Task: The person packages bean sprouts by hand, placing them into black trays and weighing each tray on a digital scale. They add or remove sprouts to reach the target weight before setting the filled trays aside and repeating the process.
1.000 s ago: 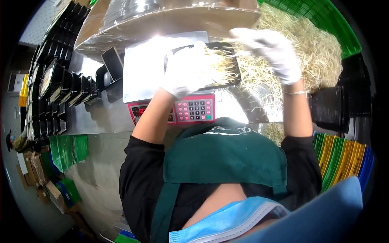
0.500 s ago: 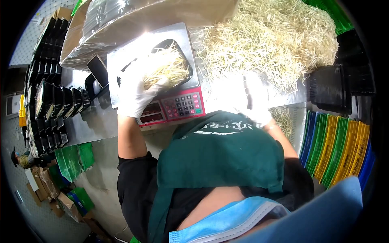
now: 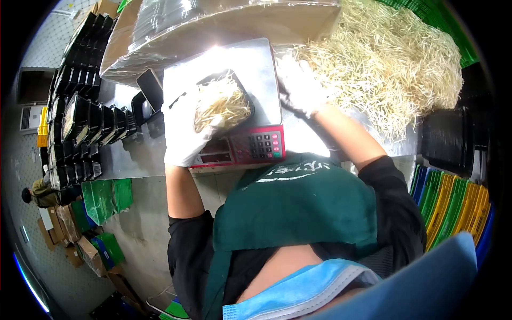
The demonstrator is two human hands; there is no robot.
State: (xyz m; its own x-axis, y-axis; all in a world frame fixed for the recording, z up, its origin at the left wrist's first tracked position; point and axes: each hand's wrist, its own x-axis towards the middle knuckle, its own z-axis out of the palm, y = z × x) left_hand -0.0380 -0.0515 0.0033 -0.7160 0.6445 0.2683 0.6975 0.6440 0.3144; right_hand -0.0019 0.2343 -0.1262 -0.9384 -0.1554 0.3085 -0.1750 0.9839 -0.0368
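Note:
My left hand (image 3: 188,137), in a white glove, grips the near-left side of a black plastic tray (image 3: 248,109), its thumb over the contents. Pale bean sprouts (image 3: 221,101) heap up in the tray, which is on or just above the steel plate of a red-framed digital scale (image 3: 260,61). Glare washes out part of this glove. Just right of the scale, my right hand (image 3: 301,88), also gloved, has its fingers stretched forward and holds nothing that I can see. It is beside the left edge of a large pile of bean sprouts (image 3: 384,69).
Stacked black trays (image 3: 85,120) line the table's left end, near a dark phone-like slab (image 3: 150,89). A plastic-wrapped carton (image 3: 234,26) stands behind the scale. More black trays (image 3: 447,140) and coloured crates (image 3: 450,200) are at right. Another person (image 3: 42,193) is far left.
My right hand has moved forward and left, from near the table's front edge to beside the scale. My left hand stays at the tray. The whole view has shifted slightly.

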